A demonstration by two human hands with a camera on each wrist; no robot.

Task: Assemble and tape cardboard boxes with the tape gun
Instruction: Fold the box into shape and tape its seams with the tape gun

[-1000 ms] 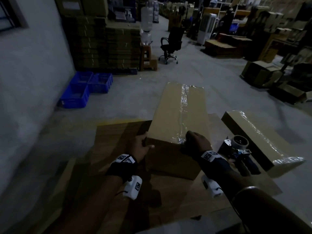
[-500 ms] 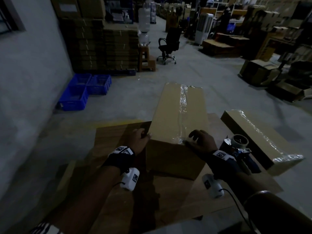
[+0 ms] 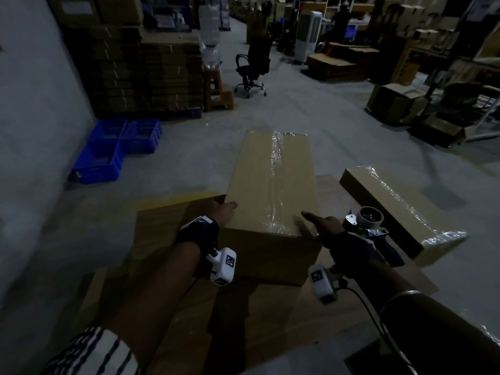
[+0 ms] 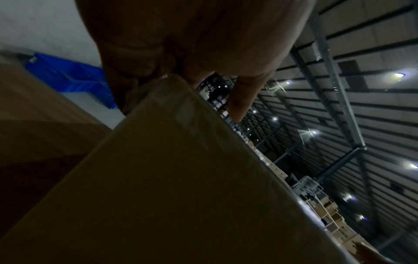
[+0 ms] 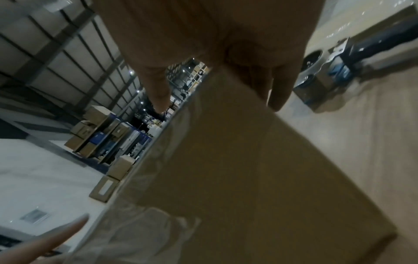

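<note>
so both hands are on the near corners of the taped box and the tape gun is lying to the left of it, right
Not quite: the tape gun lies to the right of the taped box, behind the right hand, as the head view shows. The left hand and right hand are on the near corners.

blue crates [image 3: 113, 147] by left wall | black office chair [image 3: 253, 67] on floor | wooden stool [image 3: 217, 89] beside stacked flat cartons [image 3: 140, 71]

I count two taped boxes [image 3: 270, 185] [image 3: 400, 209], one tape gun [image 3: 370, 226], two hands [image 3: 223, 215] [image 3: 326, 227], three blue crates [image 3: 97, 163] [image 3: 111, 129] [image 3: 142, 135] and one chair [image 3: 254, 67].
</note>
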